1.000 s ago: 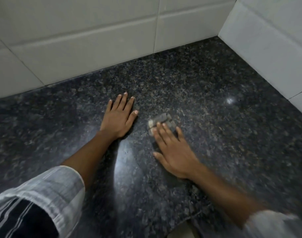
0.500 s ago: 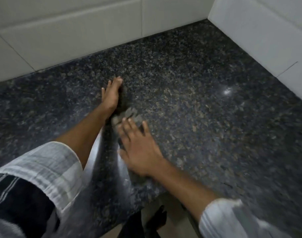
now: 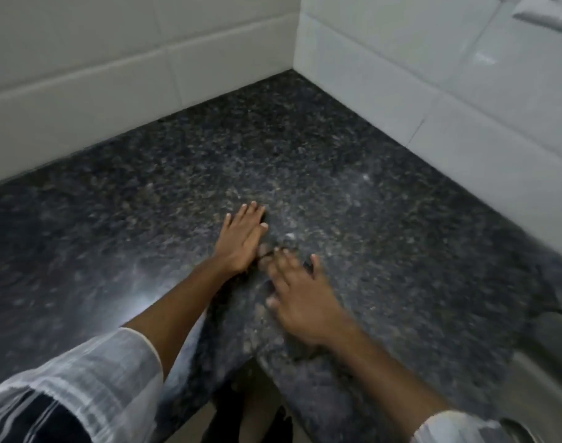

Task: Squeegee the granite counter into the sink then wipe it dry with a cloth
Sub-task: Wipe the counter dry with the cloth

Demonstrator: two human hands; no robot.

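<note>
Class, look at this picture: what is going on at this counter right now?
A person is working on a dark granite counter in a tiled corner. The left hand lies flat on the stone. The right hand, blurred by motion, presses down beside it; whether a cloth lies under it cannot be told. A steel sink shows at the right edge.

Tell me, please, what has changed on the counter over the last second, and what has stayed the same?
The right hand has slid its grey cloth leftward until it nearly meets the left hand; the cloth is now mostly hidden. The left hand stays pressed on the granite counter, and the right keeps the cloth.
</note>
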